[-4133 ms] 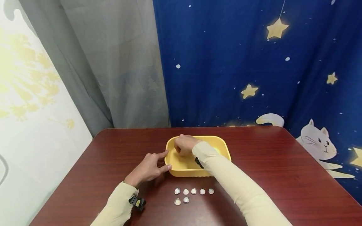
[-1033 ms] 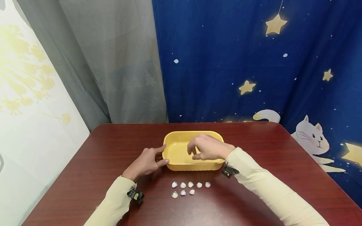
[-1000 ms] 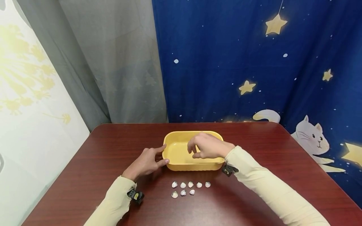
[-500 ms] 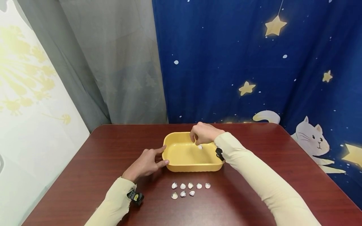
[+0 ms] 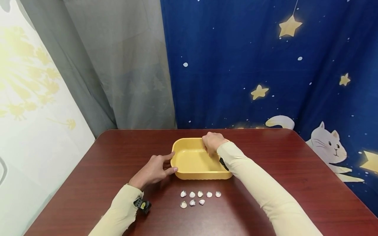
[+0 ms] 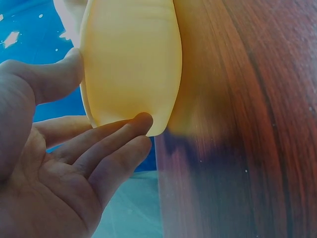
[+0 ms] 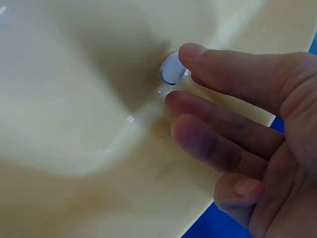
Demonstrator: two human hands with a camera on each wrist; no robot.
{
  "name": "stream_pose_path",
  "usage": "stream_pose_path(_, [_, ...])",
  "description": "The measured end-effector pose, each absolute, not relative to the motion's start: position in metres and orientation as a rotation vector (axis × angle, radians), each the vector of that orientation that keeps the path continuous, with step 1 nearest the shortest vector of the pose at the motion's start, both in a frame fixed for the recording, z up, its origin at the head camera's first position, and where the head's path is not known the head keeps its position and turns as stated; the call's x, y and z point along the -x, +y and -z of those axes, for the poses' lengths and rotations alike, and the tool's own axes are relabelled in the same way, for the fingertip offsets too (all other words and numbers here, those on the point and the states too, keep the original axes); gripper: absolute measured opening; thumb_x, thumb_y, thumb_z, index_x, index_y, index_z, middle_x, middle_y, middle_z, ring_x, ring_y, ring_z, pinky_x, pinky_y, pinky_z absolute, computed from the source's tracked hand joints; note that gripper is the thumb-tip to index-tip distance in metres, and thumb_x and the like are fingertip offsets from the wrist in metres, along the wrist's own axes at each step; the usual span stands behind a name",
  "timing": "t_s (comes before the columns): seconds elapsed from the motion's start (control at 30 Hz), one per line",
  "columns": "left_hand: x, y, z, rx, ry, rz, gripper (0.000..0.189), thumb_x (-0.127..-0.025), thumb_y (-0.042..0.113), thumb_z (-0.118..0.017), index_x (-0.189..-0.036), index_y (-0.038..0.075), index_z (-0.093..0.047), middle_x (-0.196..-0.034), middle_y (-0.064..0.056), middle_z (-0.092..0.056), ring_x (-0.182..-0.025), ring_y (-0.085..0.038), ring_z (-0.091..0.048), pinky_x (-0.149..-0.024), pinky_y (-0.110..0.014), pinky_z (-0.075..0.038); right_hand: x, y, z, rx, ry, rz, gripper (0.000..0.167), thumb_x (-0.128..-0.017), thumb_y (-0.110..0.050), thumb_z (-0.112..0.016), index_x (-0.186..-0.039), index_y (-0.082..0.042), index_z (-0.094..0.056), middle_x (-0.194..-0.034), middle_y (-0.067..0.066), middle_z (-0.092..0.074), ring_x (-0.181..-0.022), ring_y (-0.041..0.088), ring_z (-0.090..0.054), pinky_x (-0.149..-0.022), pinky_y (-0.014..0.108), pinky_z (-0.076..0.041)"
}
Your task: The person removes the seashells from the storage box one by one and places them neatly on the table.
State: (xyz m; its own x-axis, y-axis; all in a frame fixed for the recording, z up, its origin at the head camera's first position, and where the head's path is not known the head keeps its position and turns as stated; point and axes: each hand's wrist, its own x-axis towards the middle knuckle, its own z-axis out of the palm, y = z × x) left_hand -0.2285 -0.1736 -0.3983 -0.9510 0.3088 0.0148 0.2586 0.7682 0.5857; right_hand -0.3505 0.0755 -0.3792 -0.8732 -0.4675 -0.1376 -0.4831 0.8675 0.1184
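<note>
A yellow plastic basin (image 5: 203,176) stands on the table. My left hand (image 5: 153,170) rests against its left end. The left wrist view shows the thumb at the rim and the nearly straight fingers (image 6: 121,148) touching the outer wall. My right hand (image 5: 213,141) reaches inside at the back right. In the right wrist view its thumb lies on a small white seashell (image 7: 172,68) by the inner wall. The index finger is hidden behind the thumb; the other fingers are bent. In front of the basin lie several seashells (image 5: 200,194) in a back row and three more (image 5: 192,203) nearer.
The dark red wooden table (image 5: 133,144) has its back edge a short way behind the basin. A grey curtain (image 5: 138,82) and a blue starry curtain (image 5: 221,82) hang beyond. A black strap device (image 5: 142,205) sits on the left wrist.
A third seashell has joined the nearer row since the oldest frame. My right hand has moved over the basin to the back right and down to the shell there. My left hand stays put.
</note>
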Motion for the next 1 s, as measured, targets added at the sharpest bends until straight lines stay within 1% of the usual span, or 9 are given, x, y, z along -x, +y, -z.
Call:
stream_pose_path(0.47, [0.226,-0.170,0.399,-0.423,2.876,-0.923,0.071,-0.091,0.031,-0.075,-0.152,0.010,-0.045,-0.145,-0.012,-0.059,-0.125,-0.017,-0.061,-0.101,-0.039,-0.053,0.345,0.081,0.383,0.878,2.883,-0.228,0.027,-0.070,-0.003,-0.074,-0.057,-0.025,-0.066,-0.073,-0.007,-0.066,-0.072,0.014,-0.058,-0.061,0.035,-0.051])
stream_pose_path(0.6, [0.226,-0.170,0.399,-0.420,2.878,-0.916,0.070,-0.091,0.031,-0.075,-0.151,0.011,-0.045,-0.143,-0.014,-0.060,-0.109,-0.014,-0.063,-0.088,-0.031,-0.054,0.341,0.083,0.372,0.917,2.860,-0.183,0.028,-0.073,-0.002,-0.072,-0.059,-0.026,-0.069,-0.075,-0.009,-0.068,-0.074,0.011,-0.059,-0.062,0.033,-0.051])
stream_pose_path(0.7, [0.227,-0.171,0.398,-0.416,2.875,-0.901,0.071,-0.091,0.031,-0.075,-0.152,0.011,-0.044,-0.116,-0.016,-0.073,-0.095,-0.014,-0.061,-0.078,-0.027,-0.049,0.339,0.084,0.361,0.949,2.847,-0.146,0.025,-0.073,-0.001,-0.073,-0.066,-0.025,-0.074,-0.078,-0.010,-0.070,-0.077,0.011,-0.060,-0.064,0.032,-0.051])
stream_pose_path(0.77, [0.227,-0.171,0.396,-0.418,2.876,-0.886,0.071,-0.091,0.031,-0.074,-0.152,0.011,-0.044,-0.093,-0.010,-0.072,-0.090,-0.015,-0.060,-0.077,-0.027,-0.047,0.336,0.085,0.352,0.974,2.839,-0.126,0.023,-0.072,-0.001,-0.073,-0.070,-0.024,-0.077,-0.082,-0.010,-0.071,-0.079,0.011,-0.061,-0.065,0.032,-0.052])
stream_pose_path(0.8, [0.228,-0.171,0.396,-0.419,2.877,-0.882,0.071,-0.091,0.031,-0.074,-0.152,0.011,-0.044,-0.090,-0.009,-0.071,-0.089,-0.015,-0.060,-0.077,-0.027,-0.047,0.334,0.085,0.347,0.989,2.839,-0.123,0.023,-0.072,-0.002,-0.074,-0.072,-0.024,-0.078,-0.082,-0.010,-0.072,-0.080,0.012,-0.062,-0.066,0.032,-0.053])
stream_pose_path(0.83, [0.228,-0.171,0.395,-0.422,2.877,-0.874,0.071,-0.091,0.032,-0.074,-0.152,0.010,-0.044,-0.091,-0.010,-0.071,-0.090,-0.015,-0.060,-0.077,-0.027,-0.048,0.332,0.085,0.343,1.006,2.839,-0.114,0.022,-0.072,-0.003,-0.075,-0.074,-0.024,-0.078,-0.083,-0.010,-0.072,-0.080,0.012,-0.062,-0.066,0.032,-0.053])
stream_pose_path(0.9, [0.229,-0.171,0.394,-0.431,2.877,-0.872,0.071,-0.091,0.032,-0.074,-0.152,0.010,-0.044,-0.111,-0.016,-0.074,-0.094,-0.016,-0.061,-0.080,-0.029,-0.049,0.326,0.086,0.333,1.043,2.838,-0.092,0.019,-0.074,-0.006,-0.076,-0.078,-0.024,-0.080,-0.084,-0.009,-0.073,-0.081,0.012,-0.063,-0.068,0.033,-0.055])
stream_pose_path(0.93, [0.229,-0.171,0.394,-0.441,2.882,-0.863,0.071,-0.091,0.033,-0.074,-0.152,0.010,-0.045,-0.113,-0.017,-0.073,-0.095,-0.016,-0.061,-0.081,-0.030,-0.049,0.322,0.087,0.329,1.070,2.840,-0.078,0.017,-0.075,-0.008,-0.076,-0.079,-0.024,-0.080,-0.084,-0.009,-0.074,-0.080,0.011,-0.064,-0.068,0.032,-0.055])
stream_pose_path(1.0, [0.228,-0.172,0.393,-0.461,2.898,-0.846,0.071,-0.091,0.033,-0.074,-0.151,0.009,-0.045,-0.133,-0.019,-0.067,-0.106,-0.016,-0.063,-0.087,-0.033,-0.052,0.313,0.088,0.324,1.128,2.845,-0.038,0.014,-0.077,-0.011,-0.077,-0.080,-0.024,-0.080,-0.083,-0.009,-0.074,-0.078,0.010,-0.064,-0.069,0.031,-0.055])
